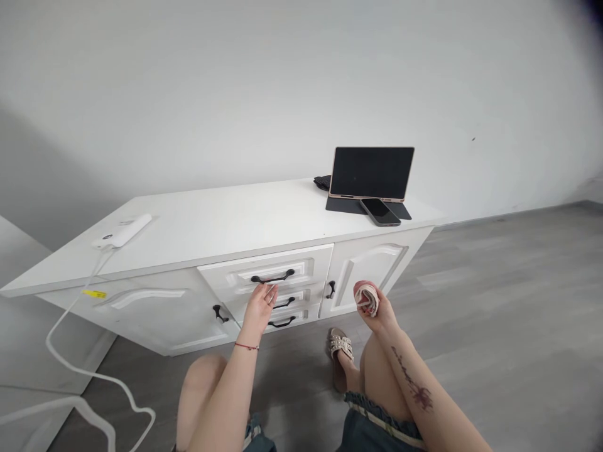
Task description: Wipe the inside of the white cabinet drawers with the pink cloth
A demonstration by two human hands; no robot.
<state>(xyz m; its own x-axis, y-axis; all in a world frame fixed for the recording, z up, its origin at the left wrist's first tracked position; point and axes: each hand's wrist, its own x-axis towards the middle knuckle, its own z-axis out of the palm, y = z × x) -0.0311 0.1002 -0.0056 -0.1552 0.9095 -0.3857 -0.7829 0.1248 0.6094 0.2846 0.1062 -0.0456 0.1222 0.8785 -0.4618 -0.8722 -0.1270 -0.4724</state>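
Note:
My left hand point(260, 306) is at the top drawer point(306, 267) of the white cabinet, with its fingers hooked from below on the black drawer handle point(282, 276). The drawer front seems to stand slightly forward of the ones beneath, though how far is hard to see. To the right, in front of the cabinet door, my right hand point(382, 316) is closed around a rolled-up cloth point(366, 297). It is pink and cream, and its spiral end faces up. What kind of cloth it is cannot be made out.
On the cabinet top point(226, 220), a tablet point(372, 172) stands propped on its dark cover, a phone point(380, 212) lying before it. Behind is a black item point(322, 182). A white power strip point(125, 232) lies left, its cable point(66, 358) hanging down. Two lower drawers have black handles.

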